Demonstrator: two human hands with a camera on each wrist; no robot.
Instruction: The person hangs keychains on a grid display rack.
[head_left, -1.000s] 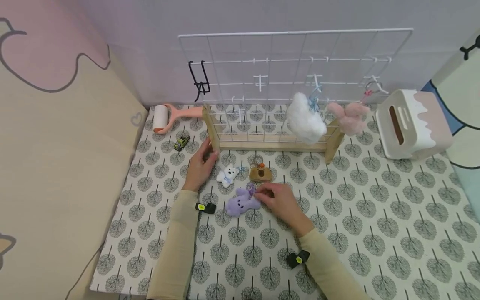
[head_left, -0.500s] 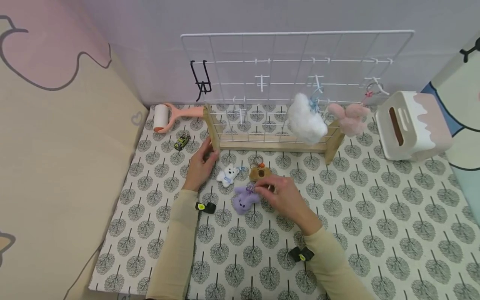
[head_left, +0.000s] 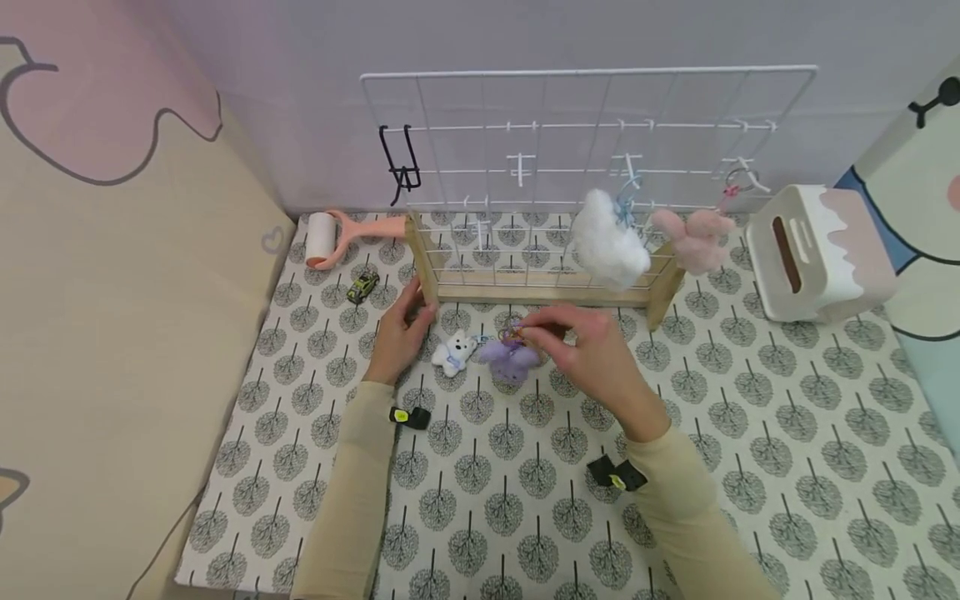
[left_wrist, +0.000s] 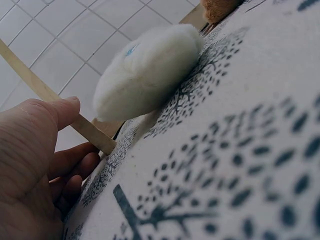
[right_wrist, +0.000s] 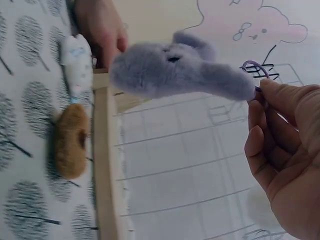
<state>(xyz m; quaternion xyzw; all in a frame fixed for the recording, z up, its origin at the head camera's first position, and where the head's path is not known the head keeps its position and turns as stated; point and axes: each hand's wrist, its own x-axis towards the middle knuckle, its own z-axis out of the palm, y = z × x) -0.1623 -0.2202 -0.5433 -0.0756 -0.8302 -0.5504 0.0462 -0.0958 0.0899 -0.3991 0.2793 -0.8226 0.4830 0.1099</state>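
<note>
My right hand (head_left: 596, 358) pinches the ring of a purple plush bunny keychain (right_wrist: 160, 72), which hangs clear of the table with its ears toward the ring. In the head view the bunny covers a brown plush keychain (right_wrist: 71, 142) lying on the cloth. Beside that lies a white plush bear keychain (head_left: 454, 353) with a blue bow. At the left end of a white wire rack (head_left: 540, 283), my left hand (head_left: 402, 333) grips the wooden upright (left_wrist: 30, 75), thumb on the near side and fingers beyond it.
From the rack's hooks hang a white fluffy cloud charm (head_left: 607, 242) and a pink plush bunny (head_left: 696, 240). A black hook (head_left: 403, 171) is at its upper left. A lint roller (head_left: 321, 240) and toy car (head_left: 363, 287) lie left; a pink-and-white box (head_left: 847, 250) stands right.
My right hand has lifted the purple bunny off the cloth and carried it up toward the rack, over the brown keychain. The left hand has stayed at the upright.
</note>
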